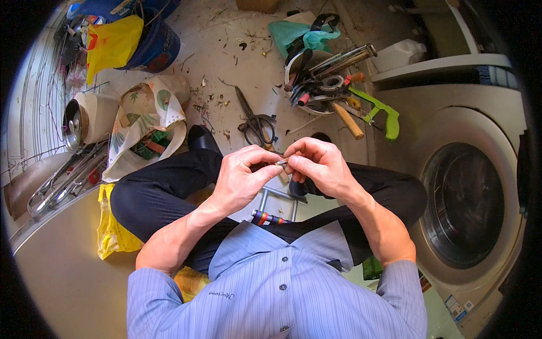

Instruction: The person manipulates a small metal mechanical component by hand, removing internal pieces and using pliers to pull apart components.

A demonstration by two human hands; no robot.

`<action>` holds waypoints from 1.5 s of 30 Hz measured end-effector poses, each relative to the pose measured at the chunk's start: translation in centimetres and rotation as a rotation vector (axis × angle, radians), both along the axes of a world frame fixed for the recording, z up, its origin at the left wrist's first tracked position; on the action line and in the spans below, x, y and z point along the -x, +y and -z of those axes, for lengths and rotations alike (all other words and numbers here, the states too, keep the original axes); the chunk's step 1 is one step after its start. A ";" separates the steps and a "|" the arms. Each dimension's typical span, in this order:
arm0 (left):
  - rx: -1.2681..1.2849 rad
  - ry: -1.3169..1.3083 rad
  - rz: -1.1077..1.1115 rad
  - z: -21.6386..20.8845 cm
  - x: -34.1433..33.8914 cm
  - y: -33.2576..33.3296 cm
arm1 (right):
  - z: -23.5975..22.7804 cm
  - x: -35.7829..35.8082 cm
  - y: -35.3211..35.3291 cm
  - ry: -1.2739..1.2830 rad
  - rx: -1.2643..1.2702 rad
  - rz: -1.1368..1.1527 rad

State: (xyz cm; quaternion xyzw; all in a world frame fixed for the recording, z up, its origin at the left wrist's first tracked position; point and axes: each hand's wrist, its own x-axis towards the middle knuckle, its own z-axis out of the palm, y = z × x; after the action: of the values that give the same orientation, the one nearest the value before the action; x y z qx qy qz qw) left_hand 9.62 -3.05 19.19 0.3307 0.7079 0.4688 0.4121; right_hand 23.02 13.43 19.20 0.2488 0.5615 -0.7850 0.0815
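My left hand (244,174) and my right hand (316,164) meet above my lap, fingertips close together. Pinched between them is a small pale metallic piece (281,162); its exact kind is too small to tell. Both hands have thumb and forefinger closed on it. Just beyond the hands, a pair of black-handled scissors (255,121) lies on the floor with its blades pointing away. Below the hands, between my legs, a grey metal frame with a striped multicoloured wrapping (270,218) shows in part.
A tub of tools (324,85) stands far right, with a green-handled tool (384,113) sticking out. On the right is a washing machine (463,198). A patterned bag (148,121) and a blue bucket (161,48) stand at left. Small debris litters the floor (226,62).
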 end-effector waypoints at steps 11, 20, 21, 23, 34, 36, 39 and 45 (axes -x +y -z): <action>0.039 -0.729 -0.059 -0.5 0.8 -0.1 | -0.2 0.3 0.7 -0.025 0.078 -0.035; 0.011 -1.073 -0.050 1.1 0.7 -0.2 | -0.6 0.3 1.1 0.000 0.094 -0.085; 0.000 -1.120 -0.052 1.3 0.7 -0.1 | -0.6 0.3 1.0 -0.001 0.100 -0.078; -0.020 -1.175 -0.052 1.6 0.5 -0.2 | -0.5 0.2 0.9 0.011 0.095 -0.067; -0.003 -0.855 -0.037 0.4 0.8 0.1 | -0.9 0.4 0.0 0.427 -0.885 -0.029; -0.008 -0.600 -0.014 0.0 0.5 0.1 | -0.9 0.4 -0.1 0.488 -1.007 -0.029; -0.069 -0.219 0.070 -0.7 0.8 0.2 | -1.5 0.5 0.0 0.491 -1.024 -0.009; -0.172 0.142 0.174 -1.1 1.6 0.3 | -1.8 0.6 -0.2 0.504 -0.996 -0.023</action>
State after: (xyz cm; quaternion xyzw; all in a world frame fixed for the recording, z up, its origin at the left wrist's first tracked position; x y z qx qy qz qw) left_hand 8.06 -2.75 20.28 0.4572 0.6611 0.4655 0.3705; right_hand 22.46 13.22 21.04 0.0560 0.8693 -0.4592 -0.1741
